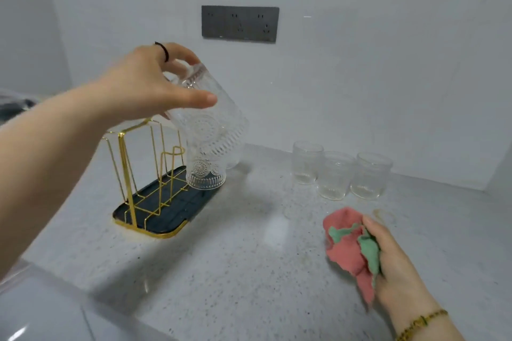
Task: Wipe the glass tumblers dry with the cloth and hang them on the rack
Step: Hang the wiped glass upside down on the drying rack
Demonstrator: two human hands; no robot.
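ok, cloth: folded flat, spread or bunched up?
Bunched up. The right hand grips the pink-and-green cloth crumpled in loose folds, low over the countertop; whether it touches, cannot tell.

Grey wall socket panel (240, 23), speckled countertop (235, 257)

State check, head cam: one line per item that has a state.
Rack: upright, near pegs free
Racked tumbler: mouth down on rack
Held tumbler: inverted, tilted, above rack
Left hand: grips held tumbler
Three tumblers: upright on counter, unhung
Cloth: bunched, gripped
Right hand: grips cloth
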